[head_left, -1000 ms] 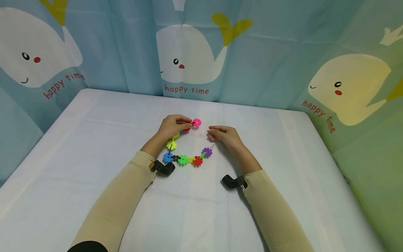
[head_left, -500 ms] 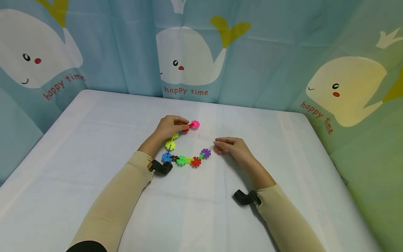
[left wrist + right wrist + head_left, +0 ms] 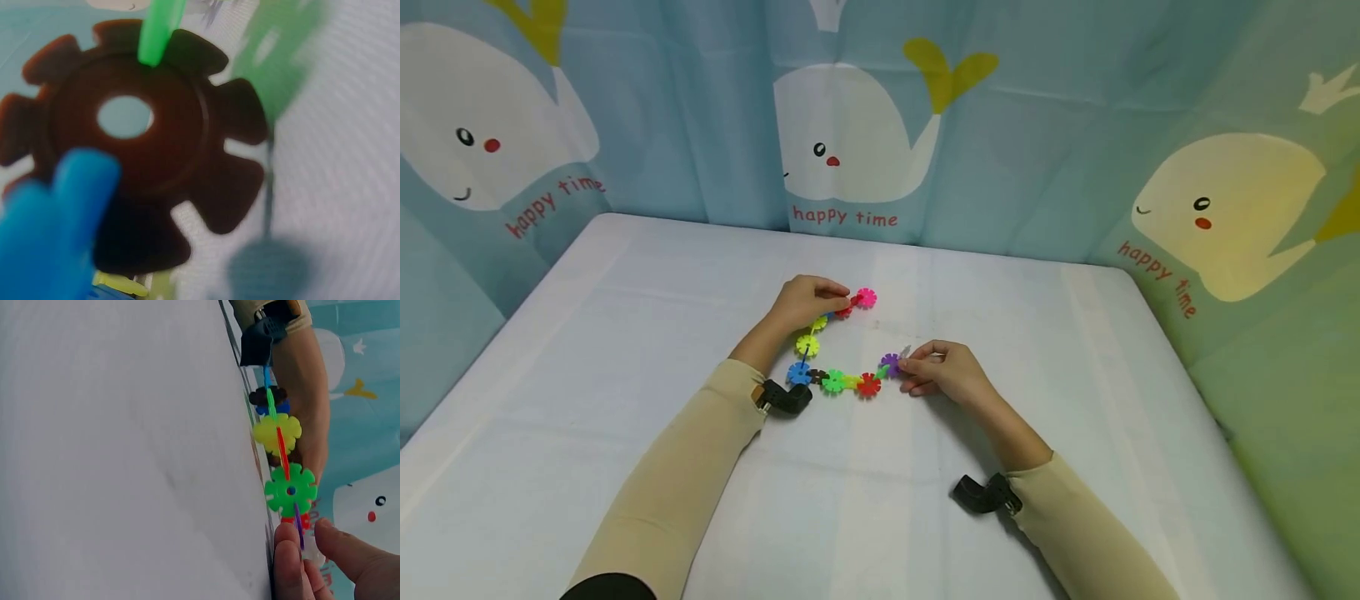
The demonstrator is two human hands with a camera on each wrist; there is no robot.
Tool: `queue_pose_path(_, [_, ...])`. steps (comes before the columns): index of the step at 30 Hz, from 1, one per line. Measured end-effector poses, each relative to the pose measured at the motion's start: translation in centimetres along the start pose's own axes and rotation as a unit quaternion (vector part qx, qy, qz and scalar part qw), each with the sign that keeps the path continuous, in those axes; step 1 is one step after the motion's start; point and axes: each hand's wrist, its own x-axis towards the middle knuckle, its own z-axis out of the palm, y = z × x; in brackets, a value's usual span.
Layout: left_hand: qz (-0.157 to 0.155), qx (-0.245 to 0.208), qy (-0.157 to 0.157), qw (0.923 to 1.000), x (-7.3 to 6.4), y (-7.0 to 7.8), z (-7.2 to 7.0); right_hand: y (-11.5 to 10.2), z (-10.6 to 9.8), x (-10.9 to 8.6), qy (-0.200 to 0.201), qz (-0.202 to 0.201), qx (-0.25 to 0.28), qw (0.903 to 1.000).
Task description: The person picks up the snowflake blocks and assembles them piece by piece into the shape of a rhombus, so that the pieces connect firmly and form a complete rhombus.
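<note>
A chain of colourful notched plastic snowflake discs curves between both hands, pink disc (image 3: 867, 297) at its far end. My left hand (image 3: 803, 302) pinches the chain by the red disc (image 3: 844, 312). Thumb and fingers of my right hand (image 3: 951, 372) hold the other end at the purple disc (image 3: 890, 364); a translucent disc (image 3: 906, 351) sticks up beside them. Along the near stretch run a blue disc (image 3: 798, 373), a green disc (image 3: 832, 382) and a red one. The left wrist view is filled by a brown disc (image 3: 181, 150), slotted to a bright green disc (image 3: 159, 31).
A white cloth covers the table (image 3: 700, 492). Behind it hangs a blue curtain (image 3: 1045, 167) printed with whales. Black wrist cameras, one on the left sleeve (image 3: 786, 398) and one on the right (image 3: 981, 495), stick out low over the cloth.
My right hand has come nearer me from beside the pink end, first to the translucent disc, then in to the purple disc. My left hand stays almost in place on the chain.
</note>
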Motion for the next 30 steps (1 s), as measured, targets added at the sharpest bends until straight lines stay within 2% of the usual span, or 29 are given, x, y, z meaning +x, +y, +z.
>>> queue_pose_path(13, [-0.005, -0.008, 0.011, 0.9999, -0.1, 0.0, 0.1, -0.4, 0.9, 0.4, 0.016, 0.001, 0.011, 0.9998])
queue_pose_path(21, [-0.013, -0.008, 0.007, 0.9999, -0.1, 0.1, 0.3, -0.4, -0.3, 1.0, 0.038, 0.001, 0.035, 0.9987])
queue_pose_path(30, [-0.006, 0.007, -0.009, 0.9999, -0.1, 0.5, 0.3, -0.5, -1.5, 2.1, 0.051, -0.014, 0.054, 0.9972])
